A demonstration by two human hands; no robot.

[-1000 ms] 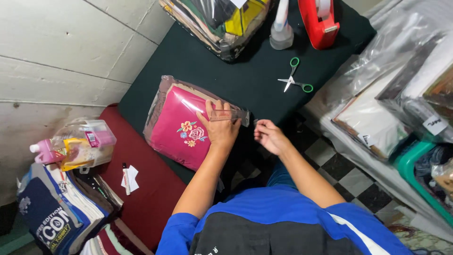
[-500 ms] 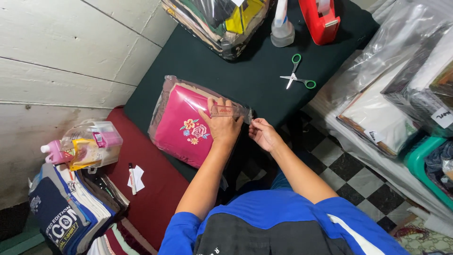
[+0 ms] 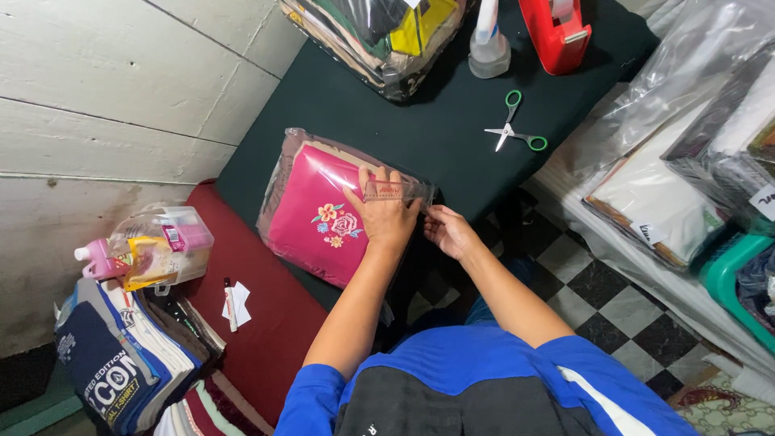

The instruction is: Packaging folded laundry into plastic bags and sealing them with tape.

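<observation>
A pink folded garment with embroidered flowers, sealed in a clear plastic bag [image 3: 311, 214], lies on the dark green table [image 3: 420, 129]. My left hand [image 3: 381, 211] presses flat on the bag's right end, fingers spread over its folded flap. My right hand [image 3: 448, 230] pinches the bag's edge at the table's near side, just right of the left hand. What lies between the right fingers is hidden.
Green-handled scissors [image 3: 514, 129] lie open on the table. A red tape dispenser [image 3: 557, 28], a spray bottle [image 3: 489, 44] and a stack of bagged clothes [image 3: 375, 36] stand at the far end. Bagged garments [image 3: 678, 178] fill the right; folded shirts [image 3: 121, 355] and a marker [image 3: 230, 305] sit left.
The bag and both hands have stayed almost in place; my right hand has drawn closer to the bag's edge beside my left hand. The view has shifted slightly.
</observation>
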